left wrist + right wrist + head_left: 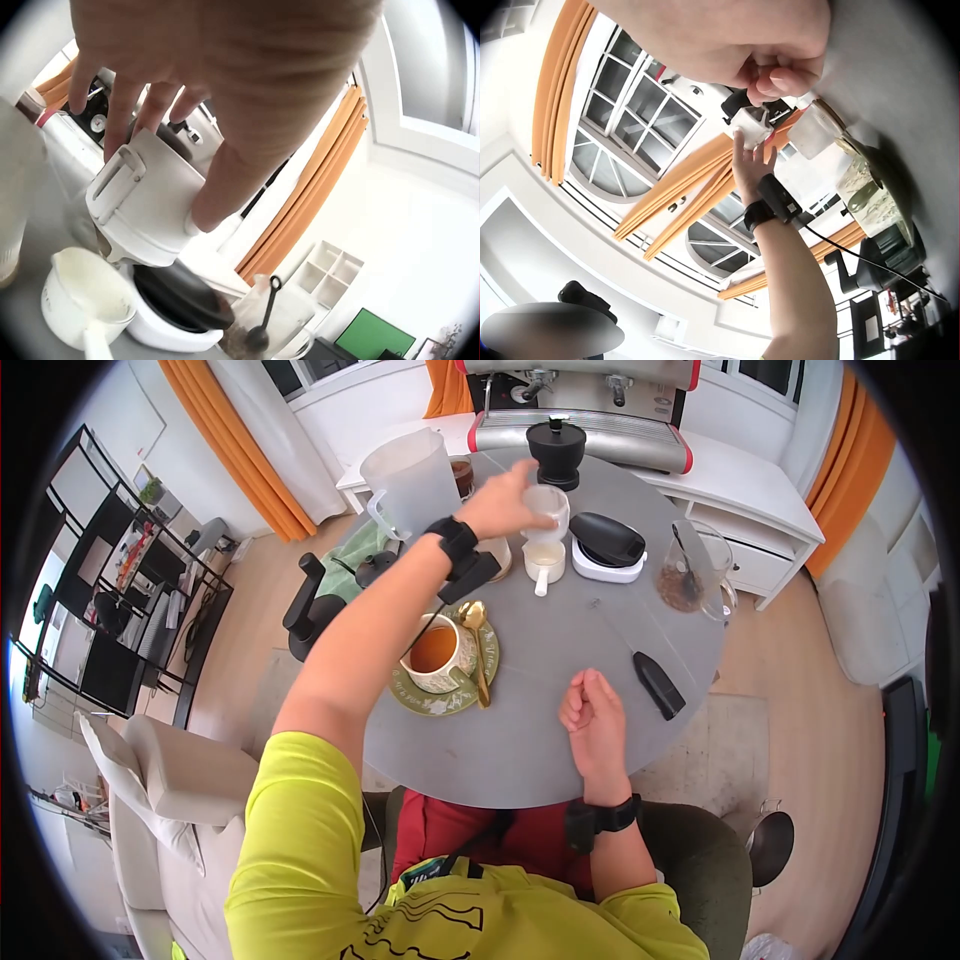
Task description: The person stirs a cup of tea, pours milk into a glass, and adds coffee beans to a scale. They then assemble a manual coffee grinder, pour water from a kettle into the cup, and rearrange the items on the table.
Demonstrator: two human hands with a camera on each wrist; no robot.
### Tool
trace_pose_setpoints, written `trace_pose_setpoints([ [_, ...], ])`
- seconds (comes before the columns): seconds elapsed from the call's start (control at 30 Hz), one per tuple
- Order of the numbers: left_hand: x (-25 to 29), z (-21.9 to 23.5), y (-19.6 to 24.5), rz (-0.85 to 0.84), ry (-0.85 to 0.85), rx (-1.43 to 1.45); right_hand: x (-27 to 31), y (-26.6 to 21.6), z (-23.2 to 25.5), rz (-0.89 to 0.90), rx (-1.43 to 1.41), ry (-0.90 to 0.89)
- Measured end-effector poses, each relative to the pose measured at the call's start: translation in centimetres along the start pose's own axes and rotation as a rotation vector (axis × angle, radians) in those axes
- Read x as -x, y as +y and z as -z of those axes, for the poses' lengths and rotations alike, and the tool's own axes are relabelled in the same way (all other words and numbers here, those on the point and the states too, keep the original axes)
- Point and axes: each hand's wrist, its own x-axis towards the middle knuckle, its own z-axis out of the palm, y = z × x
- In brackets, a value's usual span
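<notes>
My left hand (500,505) holds a white cup-like container (150,199) with a slotted side handle, thumb on one side and fingers on the other. In the head view the container hangs tilted right above a small white pot (544,563) with a short handle. Pale contents (94,289) show inside the pot in the left wrist view. My right hand (595,725) rests near the table's front edge with its fingers loosely curled and nothing in them. Nearest to it lies a black handheld device (658,685).
A patterned cup of tea (437,653) sits on a green saucer (425,702) with a gold spoon (481,645). Around the pot stand a large translucent pitcher (412,480), a black jar-like grinder (556,455), a white scale with a black tray (607,540) and a glass jug (715,550).
</notes>
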Motion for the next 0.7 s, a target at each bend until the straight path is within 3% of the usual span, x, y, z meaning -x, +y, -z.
trace_pose_setpoints([
  [0.07,0.0,1.9,0.2,0.026,0.135,0.047,0.1,-0.1,-0.1,-0.005,0.003,0.002],
  [0.27,2.6,7.1,-0.8,0.140,0.182,-0.045,-0.1,0.1,0.0,-0.007,0.007,-0.006],
  [0.53,3.8,5.6,-2.6,0.168,0.191,-0.081,0.0,-0.1,-0.2,0.009,0.031,0.004],
  [0.7,3.9,5.1,-2.9,0.214,0.095,-0.129,-0.2,0.2,0.1,0.006,0.012,-0.007],
])
